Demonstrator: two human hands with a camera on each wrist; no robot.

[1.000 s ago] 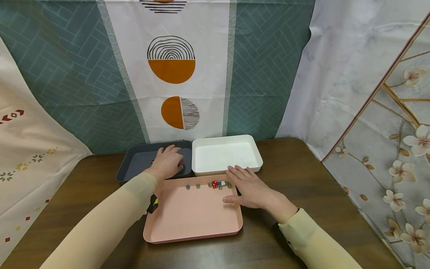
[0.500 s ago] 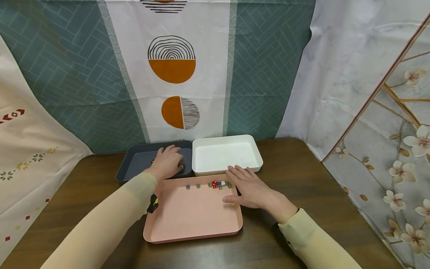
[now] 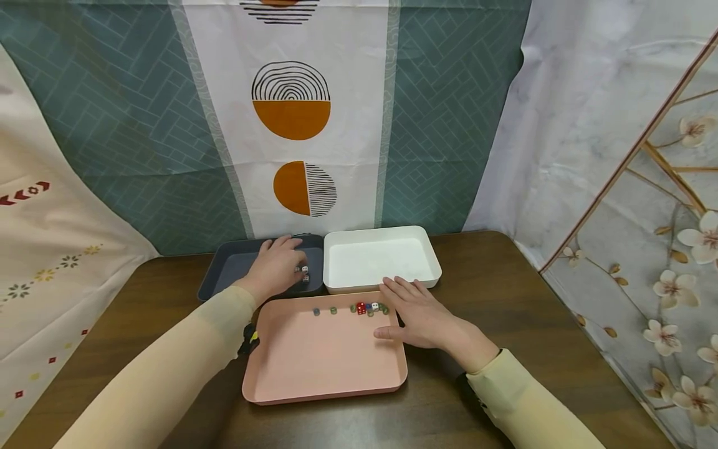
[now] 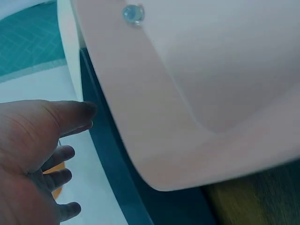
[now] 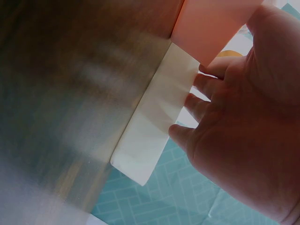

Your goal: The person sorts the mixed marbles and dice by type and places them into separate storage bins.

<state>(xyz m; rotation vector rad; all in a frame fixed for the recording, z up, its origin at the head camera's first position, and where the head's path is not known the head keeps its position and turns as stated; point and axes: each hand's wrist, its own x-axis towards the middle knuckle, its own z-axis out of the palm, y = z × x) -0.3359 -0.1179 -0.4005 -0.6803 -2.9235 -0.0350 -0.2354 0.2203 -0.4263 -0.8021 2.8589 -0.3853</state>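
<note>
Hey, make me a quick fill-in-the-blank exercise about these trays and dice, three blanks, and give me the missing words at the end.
1. The left hand is over the dark tray, and the neighbouring tray in the back row is coloured ____.
2. The largest die in the pink tray is coloured ____.
3. In all, ____ trays stand on the wooden table.

Missing words: white; red; three.

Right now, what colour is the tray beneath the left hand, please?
That tray is dark blue-grey, seen best in the head view.
</note>
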